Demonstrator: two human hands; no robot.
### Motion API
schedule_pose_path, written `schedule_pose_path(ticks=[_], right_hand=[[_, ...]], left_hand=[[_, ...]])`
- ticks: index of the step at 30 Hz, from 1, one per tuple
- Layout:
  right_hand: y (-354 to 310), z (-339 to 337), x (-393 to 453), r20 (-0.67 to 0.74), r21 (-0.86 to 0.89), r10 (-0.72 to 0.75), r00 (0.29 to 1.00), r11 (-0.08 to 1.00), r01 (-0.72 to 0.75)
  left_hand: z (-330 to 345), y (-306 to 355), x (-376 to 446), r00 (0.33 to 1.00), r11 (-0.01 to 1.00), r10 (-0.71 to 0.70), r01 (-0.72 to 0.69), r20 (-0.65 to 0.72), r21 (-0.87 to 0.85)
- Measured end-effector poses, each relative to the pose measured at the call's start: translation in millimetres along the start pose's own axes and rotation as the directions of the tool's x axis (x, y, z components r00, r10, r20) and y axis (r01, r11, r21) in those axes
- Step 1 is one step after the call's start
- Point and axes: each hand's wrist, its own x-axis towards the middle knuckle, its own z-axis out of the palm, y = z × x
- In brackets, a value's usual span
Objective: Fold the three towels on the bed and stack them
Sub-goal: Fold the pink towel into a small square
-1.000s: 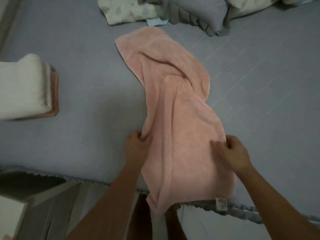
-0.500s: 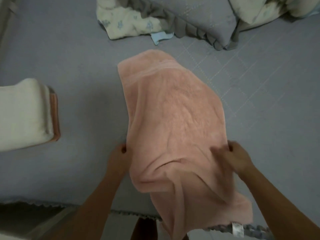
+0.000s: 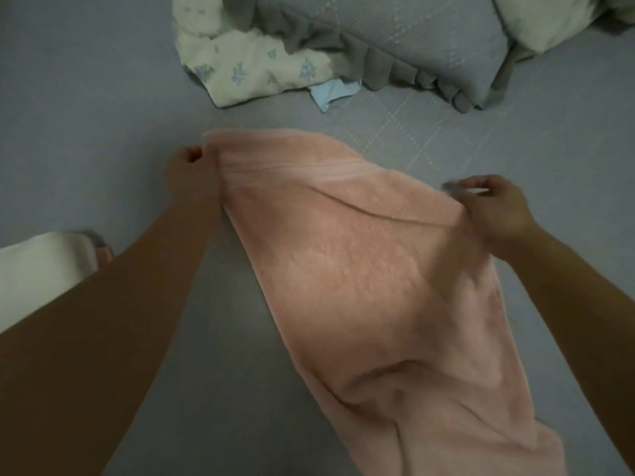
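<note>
Pink towel [image 3: 371, 269] lies long on the grey bed [image 3: 86, 132], and we hold its far end at both corners. Our left hand [image 3: 189, 170] is closed tight on the far left corner of the towel, fingers curled around the cloth. Our right hand [image 3: 494, 207] pinches the far right corner, though that hand looks blurry. The far edge of the towel is pulled wide between our two hands. The near end runs toward us and off the bottom of the view, with soft wrinkles in it.

At the left edge, partly behind our left arm, sits a folded white towel [image 3: 37, 266]. A bit of another pink folded towel [image 3: 103, 252] peeks out just beside it. We cannot tell how they are stacked.

Far up the bed are a flowery cream cloth [image 3: 247, 70] and a grey pillow with a frill [image 3: 405, 39], well apart from our pink towel.
</note>
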Motion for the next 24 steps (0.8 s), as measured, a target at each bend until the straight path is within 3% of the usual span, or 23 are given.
schedule_pose_path(ticks=[2, 3, 5, 7, 9, 11, 14, 17, 19, 21, 24], right_hand=[[-3.9, -7.3, -21.9, -0.206, -0.032, -0.223, 0.953, 0.975, 0.221], [-3.8, -6.7, -33.8, -0.221, -0.093, -0.309, 0.925, 0.951, 0.295], [6.2, 6.9, -50.7, -0.045, -0.289, -0.363, 0.931, 0.897, 0.335], [20.3, 25.5, -57.8, 0.152, -0.441, -0.196, 0.969, 0.864, 0.244], [19.9, 36.2, -53.1, 0.128, -0.395, -0.037, 0.991, 0.915, 0.086], [8.4, 43.3, -41.0, 0.036, -0.351, 0.007, 0.999, 0.936, 0.006], [-15.8, 55.5, -21.0, 0.091, -0.359, 0.108, 0.99, 0.931, -0.068], [-38.4, 61.5, -22.1, 0.328, -0.36, 0.292, 0.899, 0.918, -0.166], [-47.4, 59.9, -24.4, 0.417, -0.451, 0.261, 0.871, 0.891, -0.051], [-53.3, 55.3, -24.2, 0.3, -0.406, 0.034, 0.953, 0.909, 0.095], [-71.7, 38.7, -21.5, -0.056, -0.073, -0.193, 0.98, 0.979, 0.189]], left_hand=[[-9.8, -5.0, 11.6, 0.999, 0.985, 0.036, -0.036, 0.002, 0.168], [-11.7, -10.0, 14.0, 0.998, 0.964, 0.049, -0.057, 0.035, 0.259], [-13.0, -20.5, 12.9, 0.994, 0.927, 0.067, -0.093, 0.082, 0.362], [-15.7, -26.2, 7.1, 0.982, 0.906, 0.183, -0.186, 0.043, 0.38], [-14.7, -27.3, -6.2, 0.901, 0.799, 0.431, -0.407, 0.052, 0.443], [-7.0, -27.9, -24.1, 0.762, 0.625, 0.594, -0.639, 0.258, 0.449], [2.5, -30.9, -47.4, 0.657, 0.53, 0.489, -0.746, 0.574, 0.403], [-4.4, -36.5, -55.1, 0.686, 0.556, 0.433, -0.714, 0.585, 0.426], [-10.9, -39.9, -58.8, 0.686, 0.573, 0.418, -0.707, 0.595, 0.413], [-17.1, -43.3, -61.4, 0.691, 0.578, 0.38, -0.696, 0.615, 0.425], [-20.2, -40.6, -61.9, 0.719, 0.565, 0.35, -0.673, 0.6, 0.477]])
